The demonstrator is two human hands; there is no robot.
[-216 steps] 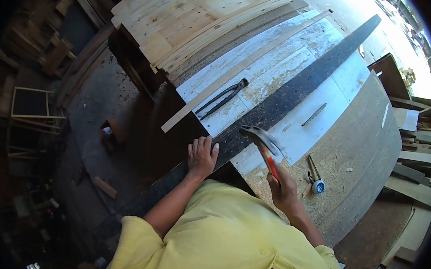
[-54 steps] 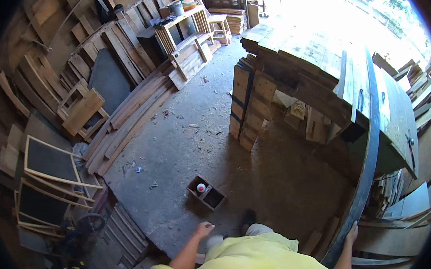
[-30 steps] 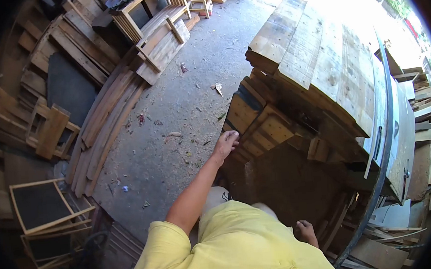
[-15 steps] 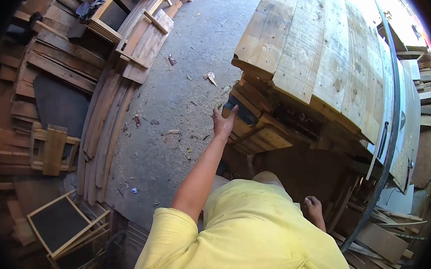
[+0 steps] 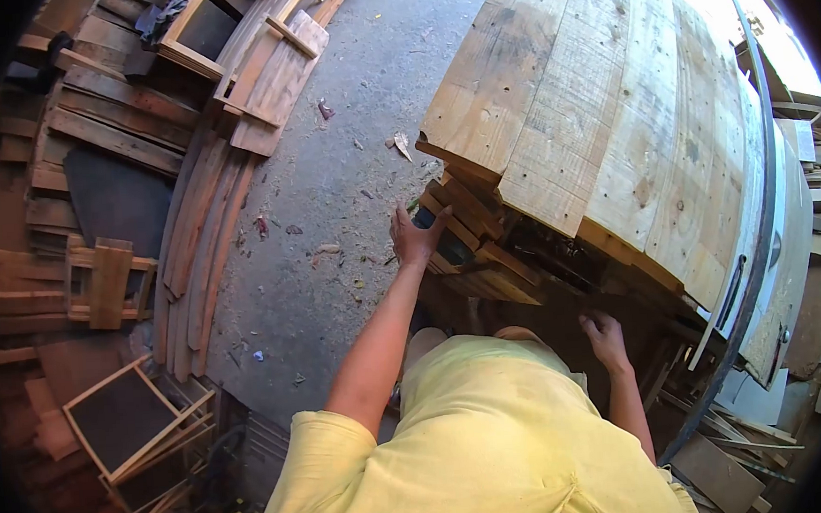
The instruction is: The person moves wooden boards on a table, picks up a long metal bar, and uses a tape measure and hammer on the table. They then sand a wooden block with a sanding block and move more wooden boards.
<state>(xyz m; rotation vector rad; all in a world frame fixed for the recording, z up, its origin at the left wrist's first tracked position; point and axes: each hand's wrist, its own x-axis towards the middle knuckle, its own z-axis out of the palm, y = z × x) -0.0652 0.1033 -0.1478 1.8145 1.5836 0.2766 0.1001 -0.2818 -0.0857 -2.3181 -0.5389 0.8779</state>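
Observation:
My left hand (image 5: 415,237) is at the outer end of a stack of short wooden blocks (image 5: 473,210) under the bench's overhanging corner. Its thumb and fingers are spread wide, with the dark blue end of a piece (image 5: 424,217) between them. My right hand (image 5: 604,337) hangs over the shadowed space below the bench, its fingers loosely bent and apart, with nothing visible in them. Above the stack runs the plank bench top (image 5: 552,107), dotted with nail holes. Slatted wood (image 5: 487,286) lies under the blocks, close to my body.
Long boards (image 5: 198,241) lie along the left side, beside stacked timber (image 5: 120,114). Small frames with dark panels (image 5: 120,420) stand at lower left. Wood chips and scraps (image 5: 326,252) litter the concrete floor. A dark metal bar (image 5: 760,169) runs along the bench's right side.
My right hand has risen and moved forward from beside my body toward the bench's underside. My left hand has shifted slightly left, still at the stack's end. The bench appears nearer.

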